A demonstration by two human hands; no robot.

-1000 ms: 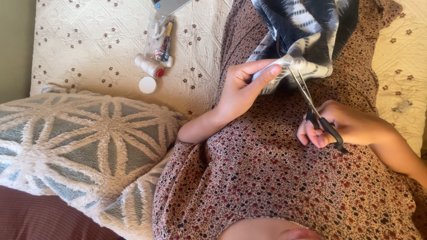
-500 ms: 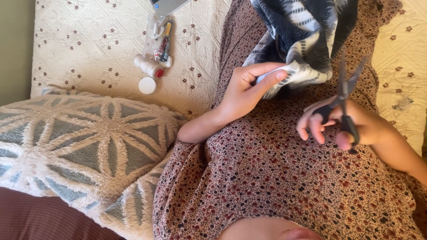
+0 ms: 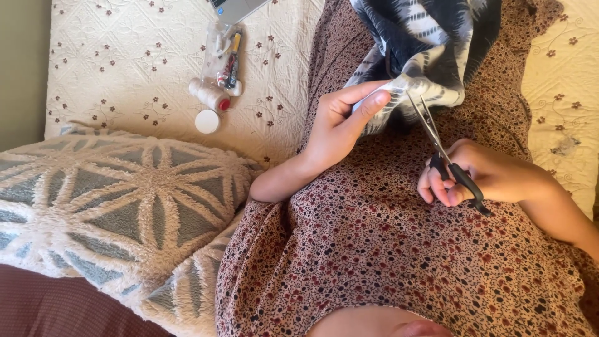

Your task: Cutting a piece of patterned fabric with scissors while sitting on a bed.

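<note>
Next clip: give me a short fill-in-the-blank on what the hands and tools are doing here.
1. The right hand holds black-handled ____.
2. The left hand pinches a navy-and-white patterned ____.
3. The scissors point their blade tips toward the ____.
4. A white spool of ____ lies on the quilted bedspread.

Missing: scissors; fabric; fabric; thread

Over on the cream quilted bedspread [image 3: 125, 68], a clear pouch of small sewing bits [image 3: 226, 56] lies beside a white thread spool [image 3: 209, 95] and a round white cap [image 3: 207, 121]. Down left, a tufted grey-and-white cushion [image 3: 106, 206] overlaps that bedspread's edge.
</note>
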